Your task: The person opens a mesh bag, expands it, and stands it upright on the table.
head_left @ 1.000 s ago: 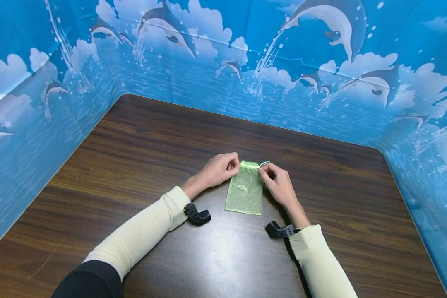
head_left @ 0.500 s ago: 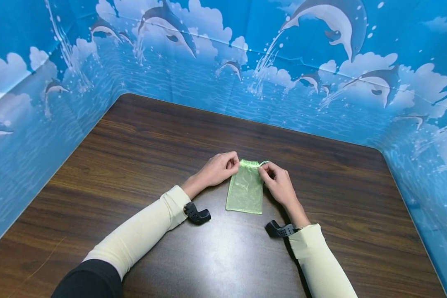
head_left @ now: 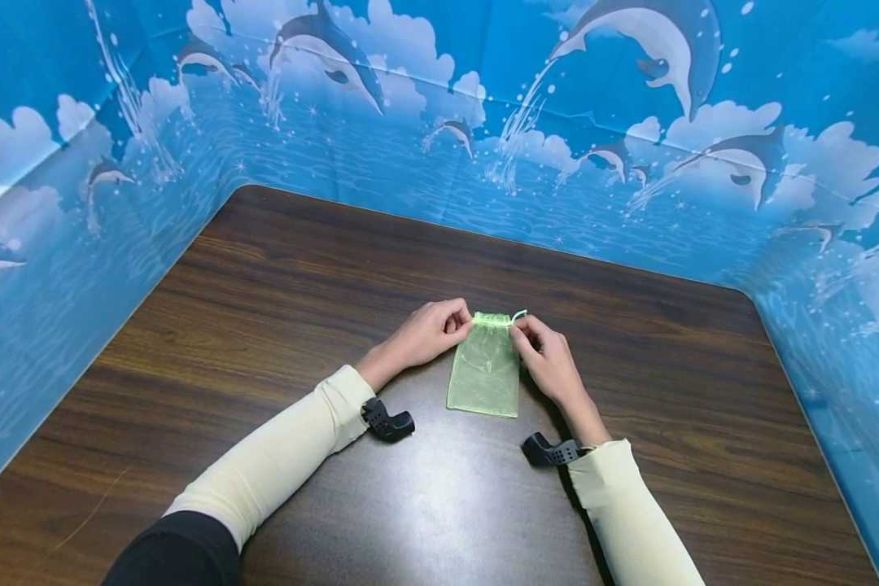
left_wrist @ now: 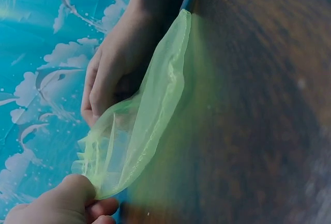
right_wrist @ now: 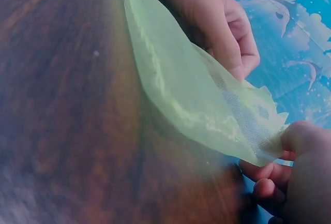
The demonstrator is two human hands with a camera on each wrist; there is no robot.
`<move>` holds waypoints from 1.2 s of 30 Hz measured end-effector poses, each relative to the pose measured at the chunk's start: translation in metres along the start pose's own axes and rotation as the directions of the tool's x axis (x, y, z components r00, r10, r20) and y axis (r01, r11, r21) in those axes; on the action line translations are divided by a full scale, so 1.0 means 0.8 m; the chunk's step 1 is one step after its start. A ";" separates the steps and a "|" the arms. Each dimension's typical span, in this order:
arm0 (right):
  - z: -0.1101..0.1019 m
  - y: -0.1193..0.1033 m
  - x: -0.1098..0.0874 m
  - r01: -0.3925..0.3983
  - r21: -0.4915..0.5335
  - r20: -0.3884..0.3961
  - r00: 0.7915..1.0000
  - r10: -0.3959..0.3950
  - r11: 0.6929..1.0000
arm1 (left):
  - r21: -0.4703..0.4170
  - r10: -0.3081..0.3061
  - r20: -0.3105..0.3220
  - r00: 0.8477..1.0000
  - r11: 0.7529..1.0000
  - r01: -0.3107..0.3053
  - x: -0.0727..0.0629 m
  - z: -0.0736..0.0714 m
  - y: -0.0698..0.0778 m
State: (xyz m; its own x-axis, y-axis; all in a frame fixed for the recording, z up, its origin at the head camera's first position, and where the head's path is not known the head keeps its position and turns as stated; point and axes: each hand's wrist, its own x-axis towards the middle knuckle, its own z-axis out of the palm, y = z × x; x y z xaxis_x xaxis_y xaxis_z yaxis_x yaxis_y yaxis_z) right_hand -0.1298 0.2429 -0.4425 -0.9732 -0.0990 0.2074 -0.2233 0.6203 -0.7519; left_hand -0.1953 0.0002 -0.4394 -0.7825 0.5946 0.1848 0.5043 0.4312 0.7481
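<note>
Though flat from above, wrist-view bag (left_wrist: 158, 102) curved.

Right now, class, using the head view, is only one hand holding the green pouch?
No, the left hand pinches one side of the green pouch near its top, and the right hand pinches the other.

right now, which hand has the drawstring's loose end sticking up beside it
The right hand: the drawstring's loose end rises beside it. None shows at the left hand, pinching the other side of the green bag.
</note>
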 end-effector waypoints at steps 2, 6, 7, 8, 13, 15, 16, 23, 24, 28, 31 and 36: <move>0.000 0.000 0.000 0.011 -0.008 -0.001 1.000 -0.011 1.000 | -0.002 0.014 0.000 1.000 1.000 -0.014 0.000 0.000 0.000; -0.001 -0.001 -0.002 0.025 -0.002 -0.004 1.000 -0.025 1.000 | 0.007 0.044 -0.002 0.999 0.999 -0.044 -0.002 0.000 0.002; -0.001 -0.001 -0.002 0.026 0.003 -0.005 1.000 -0.026 1.000 | 0.010 0.050 -0.005 0.999 0.999 -0.050 -0.002 0.000 0.002; -0.001 -0.001 -0.002 0.027 0.008 -0.006 1.000 -0.027 1.000 | 0.013 0.056 -0.007 0.998 0.998 -0.056 -0.002 0.000 0.002; -0.002 -0.003 -0.001 0.023 0.012 -0.005 1.000 -0.023 1.000 | 0.021 0.059 -0.020 0.998 0.998 -0.059 -0.002 0.000 0.002; -0.002 -0.003 -0.001 0.023 0.010 -0.005 1.000 -0.023 1.000 | 0.026 0.057 -0.026 0.998 0.998 -0.057 -0.002 0.000 0.002; -0.002 -0.003 0.000 0.022 0.010 -0.006 1.000 -0.022 1.000 | 0.027 0.056 -0.028 0.998 0.998 -0.055 -0.002 0.000 0.002; -0.002 -0.002 -0.001 0.019 0.019 -0.015 1.000 -0.019 1.000 | 0.042 0.053 -0.035 0.998 0.998 -0.051 -0.003 0.000 0.003; -0.002 -0.002 -0.002 0.019 0.018 -0.016 1.000 -0.018 1.000 | 0.046 0.054 -0.035 0.998 0.998 -0.052 -0.003 0.000 0.003; -0.002 0.000 -0.002 0.012 0.019 -0.020 1.000 -0.012 1.000 | 0.048 0.054 -0.038 0.998 0.998 -0.052 -0.003 0.000 0.003; -0.002 0.000 -0.002 0.007 0.022 -0.017 1.000 -0.006 1.000 | 0.040 0.038 -0.035 0.999 0.999 -0.037 -0.003 0.000 0.003; -0.002 -0.002 -0.002 -0.002 0.007 -0.015 1.000 0.002 1.000 | 0.028 -0.009 -0.016 1.000 1.000 0.009 -0.002 0.000 0.002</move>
State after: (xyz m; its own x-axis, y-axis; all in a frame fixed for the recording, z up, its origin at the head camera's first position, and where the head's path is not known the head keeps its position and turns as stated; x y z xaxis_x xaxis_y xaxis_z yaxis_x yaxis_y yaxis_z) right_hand -0.1279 0.2434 -0.4408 -0.9727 -0.0866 0.2153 -0.2223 0.6147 -0.7568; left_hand -0.1935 -0.0001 -0.4382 -0.7926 0.5798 0.1885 0.5071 0.4552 0.7319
